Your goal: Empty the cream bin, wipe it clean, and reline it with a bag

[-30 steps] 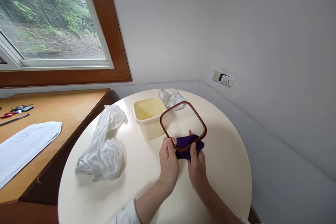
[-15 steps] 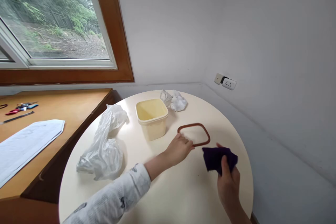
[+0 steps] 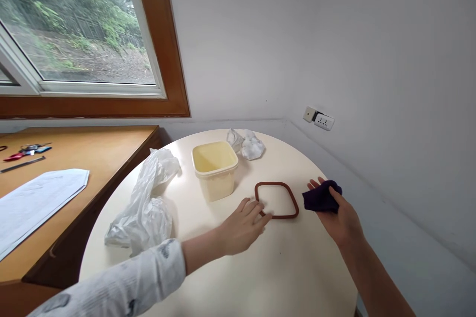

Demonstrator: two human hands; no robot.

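Observation:
My left hand (image 3: 243,225) is open at the near left corner of a brown rounded-square ring frame (image 3: 279,217), its fingertips over or on the rim. The frame lies on the cream round table (image 3: 230,282). At the table's right side, my right hand (image 3: 344,218) holds a folded dark purple cloth (image 3: 319,198), thumb on top and fingers underneath. Left of the frame stands a pale yellow square tub (image 3: 215,178) without a lid, its visible inside bare.
A crumpled white plastic bag (image 3: 148,213) lies on the table's left side. Smaller white crumpled bags (image 3: 251,146) sit behind the tub. A wooden desk (image 3: 107,158) with papers (image 3: 44,198) and a pen (image 3: 22,164) adjoins on the left. Walls and a socket (image 3: 323,121) border the right.
The frame has come down flat on the table and my left fingers have spread and drawn back. My right hand has moved right and away from me with the purple cloth.

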